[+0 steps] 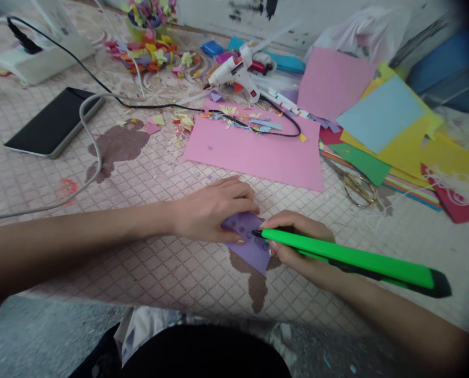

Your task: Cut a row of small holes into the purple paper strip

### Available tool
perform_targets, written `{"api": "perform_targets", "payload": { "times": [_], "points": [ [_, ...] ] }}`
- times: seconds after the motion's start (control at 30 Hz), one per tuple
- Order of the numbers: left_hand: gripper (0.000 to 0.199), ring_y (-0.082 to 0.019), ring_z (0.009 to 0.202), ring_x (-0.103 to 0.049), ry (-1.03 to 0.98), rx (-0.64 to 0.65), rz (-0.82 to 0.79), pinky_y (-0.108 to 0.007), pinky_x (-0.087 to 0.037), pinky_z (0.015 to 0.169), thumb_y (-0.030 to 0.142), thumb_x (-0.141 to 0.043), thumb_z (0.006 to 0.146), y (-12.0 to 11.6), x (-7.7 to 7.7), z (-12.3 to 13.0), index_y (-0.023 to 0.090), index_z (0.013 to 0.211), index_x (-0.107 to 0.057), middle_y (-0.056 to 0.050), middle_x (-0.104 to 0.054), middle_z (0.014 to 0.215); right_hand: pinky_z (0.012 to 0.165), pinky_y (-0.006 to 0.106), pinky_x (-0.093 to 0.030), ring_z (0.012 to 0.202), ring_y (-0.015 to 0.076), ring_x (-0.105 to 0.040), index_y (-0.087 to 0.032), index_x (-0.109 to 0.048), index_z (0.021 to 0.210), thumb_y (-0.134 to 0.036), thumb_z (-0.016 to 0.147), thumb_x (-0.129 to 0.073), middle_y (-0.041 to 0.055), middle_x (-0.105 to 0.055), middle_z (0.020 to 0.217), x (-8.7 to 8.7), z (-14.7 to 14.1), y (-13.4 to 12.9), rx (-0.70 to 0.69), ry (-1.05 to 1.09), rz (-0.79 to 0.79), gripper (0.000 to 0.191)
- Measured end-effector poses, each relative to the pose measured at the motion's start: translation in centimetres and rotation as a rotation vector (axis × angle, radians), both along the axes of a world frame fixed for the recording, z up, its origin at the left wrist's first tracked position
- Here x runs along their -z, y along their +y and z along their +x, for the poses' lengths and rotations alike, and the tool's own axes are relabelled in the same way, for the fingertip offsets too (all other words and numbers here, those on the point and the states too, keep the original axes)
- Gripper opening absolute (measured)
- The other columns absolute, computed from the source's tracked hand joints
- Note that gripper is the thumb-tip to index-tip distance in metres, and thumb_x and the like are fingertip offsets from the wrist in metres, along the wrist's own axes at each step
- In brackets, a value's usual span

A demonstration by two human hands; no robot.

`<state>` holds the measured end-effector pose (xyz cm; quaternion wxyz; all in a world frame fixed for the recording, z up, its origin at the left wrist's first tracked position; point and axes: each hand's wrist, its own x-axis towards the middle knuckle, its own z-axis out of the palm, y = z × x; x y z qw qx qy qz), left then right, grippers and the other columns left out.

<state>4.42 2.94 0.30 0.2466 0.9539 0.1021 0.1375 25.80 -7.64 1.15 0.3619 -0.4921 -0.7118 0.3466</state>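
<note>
A small piece of purple paper (254, 258) lies on the patterned cloth in front of me. Several small round marks show in a row across it. My left hand (219, 207) holds the paper down from its left side, with the thumb flat on top and the fingers bent over its far edge. Gripped in my right hand (303, 236) is a bright green pen (348, 257) with a black tip and a black end. The pen slants to the right, its tip at the marks; whether it touches the paper I cannot tell.
Beyond my hands, a pink sheet (254, 157) carries paper scraps and a black cable. Scissors (358, 189) lie right, beside stacked coloured sheets (400, 136). A glue gun (234, 73), paper flowers (151, 55), a phone (53, 123) and a power strip (41, 58) stand further back.
</note>
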Motion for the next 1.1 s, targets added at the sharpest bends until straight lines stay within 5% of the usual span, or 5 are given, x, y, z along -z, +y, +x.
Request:
{"api": "perform_targets", "payload": {
  "times": [1.1],
  "points": [
    [0.044, -0.025, 0.105, -0.052, 0.003, -0.009, 0.006, -0.044, -0.036, 0.103, 0.037, -0.072, 0.080, -0.04, -0.04, 0.10, 0.015, 0.115, -0.058, -0.012, -0.057, 0.111, 0.062, 0.025, -0.052, 0.070, 0.0122, -0.065, -0.024, -0.065, 0.094, -0.009, 0.079, -0.059, -0.0002, -0.070, 0.084, 0.16, -0.27, 0.30, -0.021, -0.074, 0.081, 0.021]
  ]
}}
